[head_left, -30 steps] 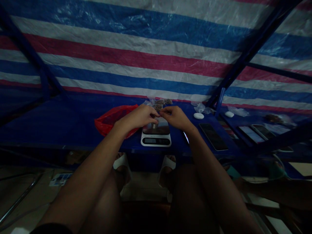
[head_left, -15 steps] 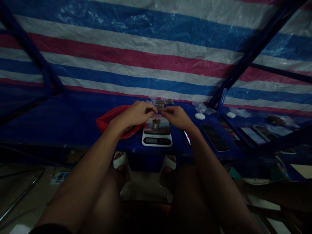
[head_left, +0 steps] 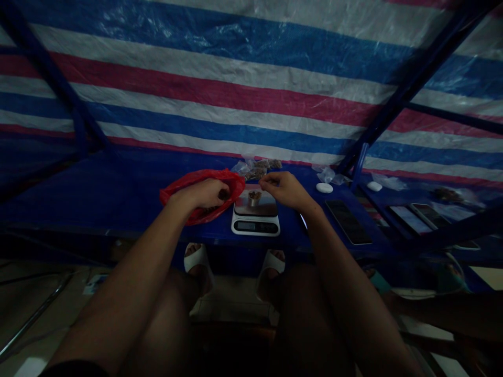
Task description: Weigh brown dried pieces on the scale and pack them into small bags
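Observation:
My left hand (head_left: 210, 193) is over the mouth of a red plastic bag (head_left: 178, 183), its fingers curled round a small dark brown piece (head_left: 223, 194). Brown bits lie lower in the bag, mostly hidden by the hand. Just right of the bag stands a white digital kitchen scale (head_left: 239, 230) with a lit display. A small metal cup (head_left: 254, 201), heaped with brown pieces, sits upright on its plate. My right hand (head_left: 283, 187) hovers above the back right of the scale, thumb and fingertips pinched together; whatever they hold is too small to make out.
Behind the scale lie clear bags of brown bits (head_left: 259, 170). To the right are a white earbud case (head_left: 324, 187), a dark phone (head_left: 348, 222), more phones and plastic bags. Blue frame bars (head_left: 356, 162) rise before a striped tarp (head_left: 236, 89).
My left hand has moved left and down from above the scale into the red bag's opening, and its fingers have curled. The right hand stays pinched in nearly the same place.

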The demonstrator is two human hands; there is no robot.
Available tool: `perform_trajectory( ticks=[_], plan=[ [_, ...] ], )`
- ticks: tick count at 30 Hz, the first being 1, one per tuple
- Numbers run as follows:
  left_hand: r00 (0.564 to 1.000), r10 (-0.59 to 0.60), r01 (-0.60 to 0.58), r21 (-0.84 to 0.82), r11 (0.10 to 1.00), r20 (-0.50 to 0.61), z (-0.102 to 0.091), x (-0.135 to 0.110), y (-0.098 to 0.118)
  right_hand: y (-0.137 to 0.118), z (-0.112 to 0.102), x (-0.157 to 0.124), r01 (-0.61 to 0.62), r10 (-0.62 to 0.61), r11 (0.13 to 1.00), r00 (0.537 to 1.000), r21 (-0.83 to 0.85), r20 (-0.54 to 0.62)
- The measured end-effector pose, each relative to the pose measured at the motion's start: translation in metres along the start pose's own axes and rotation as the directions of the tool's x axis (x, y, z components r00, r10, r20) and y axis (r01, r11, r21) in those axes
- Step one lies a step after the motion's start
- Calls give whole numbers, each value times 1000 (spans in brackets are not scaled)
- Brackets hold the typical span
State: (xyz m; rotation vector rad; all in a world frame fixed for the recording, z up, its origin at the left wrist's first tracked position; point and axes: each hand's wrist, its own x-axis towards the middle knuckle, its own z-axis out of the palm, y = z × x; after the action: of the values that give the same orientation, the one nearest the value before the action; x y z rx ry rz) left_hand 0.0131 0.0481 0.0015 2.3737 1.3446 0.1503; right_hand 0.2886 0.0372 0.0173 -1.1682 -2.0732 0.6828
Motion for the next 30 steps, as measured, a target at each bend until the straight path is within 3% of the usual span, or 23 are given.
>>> perform_trajectory(
  ticks=[8, 19, 25, 30],
  plan=[
    [1000, -3, 3, 97, 995, -9, -2, 1, 3, 3, 0, -2, 8, -8, 1000, 1000, 12, 3],
    [998, -45, 50, 95, 994, -54, -24, -11, 11, 4, -3, -2, -17, 17, 1000, 1000, -3, -3],
    [998, -52, 54, 94, 994, -19, -21, -11, 16, 3, -3, -2, -6, 6, 1000, 1000, 0, -7],
    [999, -40, 42, 93, 995, -17, -16, -8, 3, 2, -3, -2, -18, 18, 1000, 1000, 13, 7]
  ],
)
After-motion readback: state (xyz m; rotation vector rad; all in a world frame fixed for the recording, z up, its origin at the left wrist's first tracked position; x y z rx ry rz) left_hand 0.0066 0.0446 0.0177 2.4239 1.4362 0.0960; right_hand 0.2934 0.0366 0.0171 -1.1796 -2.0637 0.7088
